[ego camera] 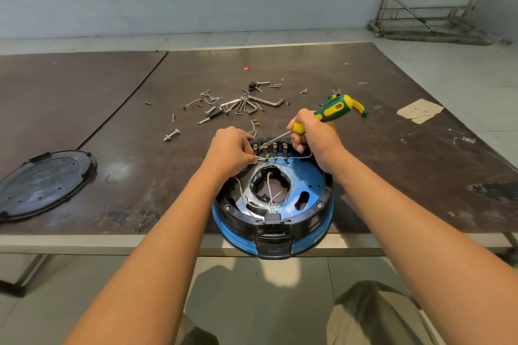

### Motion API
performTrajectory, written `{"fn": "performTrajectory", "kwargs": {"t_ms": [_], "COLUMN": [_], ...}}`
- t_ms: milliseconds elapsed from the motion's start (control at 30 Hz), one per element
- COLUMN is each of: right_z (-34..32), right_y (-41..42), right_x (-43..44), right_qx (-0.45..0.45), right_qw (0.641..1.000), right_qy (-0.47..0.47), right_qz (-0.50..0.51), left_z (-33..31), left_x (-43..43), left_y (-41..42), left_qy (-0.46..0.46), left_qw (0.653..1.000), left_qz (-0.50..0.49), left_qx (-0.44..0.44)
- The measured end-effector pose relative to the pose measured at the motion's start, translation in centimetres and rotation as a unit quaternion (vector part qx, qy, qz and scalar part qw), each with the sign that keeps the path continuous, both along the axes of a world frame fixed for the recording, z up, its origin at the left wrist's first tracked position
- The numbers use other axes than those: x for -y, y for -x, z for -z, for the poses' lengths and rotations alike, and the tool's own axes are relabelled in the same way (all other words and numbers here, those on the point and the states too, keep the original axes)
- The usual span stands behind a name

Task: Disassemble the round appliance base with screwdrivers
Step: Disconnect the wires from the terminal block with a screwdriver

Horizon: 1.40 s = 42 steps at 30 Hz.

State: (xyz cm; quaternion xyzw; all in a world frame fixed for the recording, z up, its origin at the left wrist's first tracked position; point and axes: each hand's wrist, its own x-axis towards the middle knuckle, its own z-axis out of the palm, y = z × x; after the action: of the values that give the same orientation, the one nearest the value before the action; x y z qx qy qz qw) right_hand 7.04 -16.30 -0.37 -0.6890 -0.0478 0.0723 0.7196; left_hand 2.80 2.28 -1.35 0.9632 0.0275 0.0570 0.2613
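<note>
Forearms are reaching out over the person's knees toward the round appliance base [316,235], which is sitting at the near edge of the tabletop [392,148] and partly overhanging it. The left hand [229,148] is pinching a white wire [262,159] beside the terminal row [270,147]. The right hand [316,134] is gripping the screwdriver [332,108], its tip angling down onto those terminals.

The work is looking roughly midway. The black bottom cover [44,182] is lying off to the left, and loose screws and hex keys [246,105] are piling up beyond the base. The wiring is being freed now (how many leads are already loose is hard to tell). Ring screws [318,205] are sitting in place, so the black ring and the near-side socket are awaiting removal.
</note>
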Motion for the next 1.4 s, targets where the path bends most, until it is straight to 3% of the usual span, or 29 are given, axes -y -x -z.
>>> {"fn": "performTrajectory", "kwargs": {"t_ms": [300, 1400], "right_z": [0.2, 1.3], "right_y": [0.0, 0.0], "right_x": [0.2, 0.9], "right_qx": [-0.002, 0.128], "right_qw": [1.0, 0.989], "right_qy": [-0.01, -0.008], "right_qz": [-0.015, -0.069], "left_z": [0.2, 0.0], "left_x": [-0.1, -0.1], "left_y": [-0.1, 0.1], "left_qy": [-0.003, 0.014], "left_qw": [1.0, 1.0], "left_qz": [0.001, -0.004], "left_qx": [0.0, -0.003]}}
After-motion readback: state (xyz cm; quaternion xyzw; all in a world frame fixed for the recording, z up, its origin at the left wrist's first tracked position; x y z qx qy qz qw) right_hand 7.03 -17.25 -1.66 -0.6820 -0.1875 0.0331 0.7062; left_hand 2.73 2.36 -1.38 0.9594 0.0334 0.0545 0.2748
